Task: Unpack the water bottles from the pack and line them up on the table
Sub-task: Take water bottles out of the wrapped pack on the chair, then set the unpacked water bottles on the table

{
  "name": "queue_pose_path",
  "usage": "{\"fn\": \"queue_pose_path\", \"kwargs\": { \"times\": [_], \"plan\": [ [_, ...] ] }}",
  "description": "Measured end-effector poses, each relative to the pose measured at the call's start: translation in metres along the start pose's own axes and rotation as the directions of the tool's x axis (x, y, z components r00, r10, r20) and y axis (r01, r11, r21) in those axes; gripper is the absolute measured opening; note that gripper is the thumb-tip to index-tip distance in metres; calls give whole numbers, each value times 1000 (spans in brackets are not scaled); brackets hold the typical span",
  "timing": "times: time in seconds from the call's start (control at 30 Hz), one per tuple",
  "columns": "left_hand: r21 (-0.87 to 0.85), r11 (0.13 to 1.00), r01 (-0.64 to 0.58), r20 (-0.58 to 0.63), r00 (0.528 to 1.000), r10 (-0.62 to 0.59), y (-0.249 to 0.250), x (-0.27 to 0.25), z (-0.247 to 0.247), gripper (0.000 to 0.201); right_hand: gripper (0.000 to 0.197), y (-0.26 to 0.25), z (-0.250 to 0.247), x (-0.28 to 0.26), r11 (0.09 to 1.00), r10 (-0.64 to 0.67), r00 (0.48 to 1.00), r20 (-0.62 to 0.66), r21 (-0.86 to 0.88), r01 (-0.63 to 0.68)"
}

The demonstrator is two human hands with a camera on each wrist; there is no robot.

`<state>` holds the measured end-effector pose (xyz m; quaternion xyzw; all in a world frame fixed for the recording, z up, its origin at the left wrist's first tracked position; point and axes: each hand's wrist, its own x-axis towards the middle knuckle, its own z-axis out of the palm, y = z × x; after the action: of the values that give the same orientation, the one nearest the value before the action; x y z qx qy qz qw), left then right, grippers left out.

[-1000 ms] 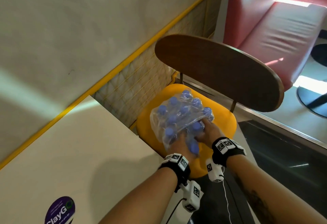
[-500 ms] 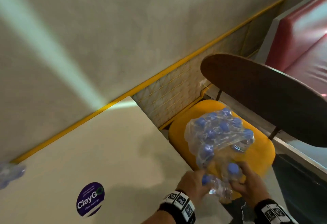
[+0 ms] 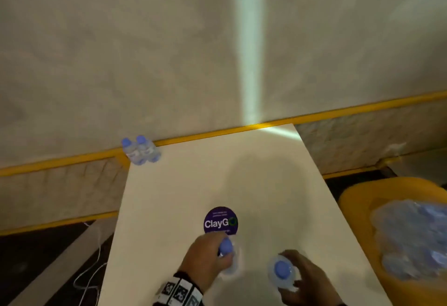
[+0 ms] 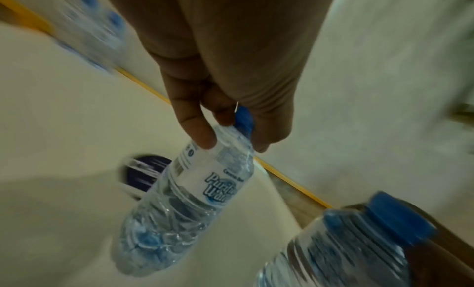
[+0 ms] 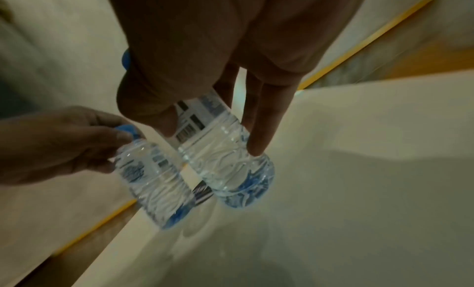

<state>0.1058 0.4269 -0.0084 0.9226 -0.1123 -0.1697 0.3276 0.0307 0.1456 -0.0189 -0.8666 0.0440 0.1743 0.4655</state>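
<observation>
At the far left corner of the table, against the yellow rail, two bottles already stand upright, touching each other, the start of the row. Nearer, just below the round purple sticker, the left hand hangs over the tabletop with its fingers curled around the neck and shoulder of a bottle, its blue cap tucked against the palm; the wrist view shows that bottle tilted and apparently clear of the surface, though blur makes contact hard to judge. Just to its right, the right hand grips a second bottle around the upper body, thumb on one side and fingers on the other, cap up. The two held bottles are near each other but not touching. At the far right, the plastic-wrapped pack sits on the yellow chair seat, many caps showing through the wrap. The step in hand looks like carrying a pair from pack to table. Next, both bottles probably need taking across to the far left, setting down upright beside the standing pair to extend the row, and releasing gently so none tips.
</observation>
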Motion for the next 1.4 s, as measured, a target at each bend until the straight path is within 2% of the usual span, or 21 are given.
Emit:
{"fn": "queue_pose_path", "kwargs": {
  "times": [0.1, 0.2, 0.33, 0.57, 0.73, 0.8, 0.87, 0.93, 1.0, 1.03, 1.07, 1.13, 1.2, 1.23, 1.27, 1.33, 1.4],
  "plan": [
    [-55, 990, 132, -136, 981, -138, -64, -27, -30, 13, 57, -41, 55, 44, 991, -34, 966, 257, -113, 65],
    [-93, 966, 239, -246, 935, -255, -118, -46, -55, 18, 51, -79, 110, 81, 975, -87, 930, 358, -160, 153],
    [-87, 949, 303, -333, 889, -315, -159, -51, -85, 18, 48, -132, 164, 125, 951, -161, 912, 377, -188, 246],
    [-105, 944, 312, -301, 895, -329, -168, -39, -104, 20, 52, -163, 214, 168, 947, -185, 938, 294, -202, 251],
    [-93, 944, 316, -268, 905, -330, -168, -38, -104, 20, 57, -154, 218, 168, 961, -133, 955, 265, -202, 190],
    [-91, 938, 334, -253, 904, -346, -168, -39, -106, 24, 77, -145, 214, 164, 962, -79, 959, 271, -230, 144],
    [-108, 916, 387, -242, 883, -402, -164, -41, -107, 46, 97, -132, 201, 156, 959, -24, 966, 257, -266, 95],
    [-122, 886, 448, -308, 831, -463, -150, -47, -103, 70, 92, -117, 177, 139, 966, 1, 969, 246, -249, 62],
    [-106, 900, 422, -436, 794, -423, -126, -52, -94, 64, 76, -99, 141, 112, 978, 13, 972, 234, -207, 36],
    [-97, 921, 377, -471, 798, -376, -110, -53, -88, 56, 66, -87, 120, 96, 980, 11, 977, 212, -198, 32],
    [-88, 945, 316, -474, 821, -318, -89, -52, -81, 47, 55, -73, 96, 78, 978, 17, 983, 183, -206, 22],
    [-54, 980, 191, -370, 908, -197, -47, -40, -60, 29, 35, -41, 47, 39, 977, 53, 990, 127, -213, -24],
    [-5, 999, 37, -149, 988, -37, 0, -21, -31, 19, 21, -3, -4, 3, 978, 126, 989, 76, -174, -111],
    [-6, 999, -43, -24, 999, 43, 27, -10, -14, 18, 15, 16, -29, -15, 974, 172, 984, 37, -152, -165],
    [-35, 993, -109, 97, 989, 111, 55, -1, 5, 18, 11, 35, -52, -33, 966, 221, 975, -20, -133, -221],
    [-78, 979, -190, 305, 930, 205, 112, 13, 44, 24, 15, 71, -92, -69, 942, 311, 931, -193, -71, -329],
    [-66, 965, -253, 473, 844, 253, 164, 24, 90, 32, 17, 100, -124, -102, 902, 406, 830, -382, 24, -430]
  ]
}}
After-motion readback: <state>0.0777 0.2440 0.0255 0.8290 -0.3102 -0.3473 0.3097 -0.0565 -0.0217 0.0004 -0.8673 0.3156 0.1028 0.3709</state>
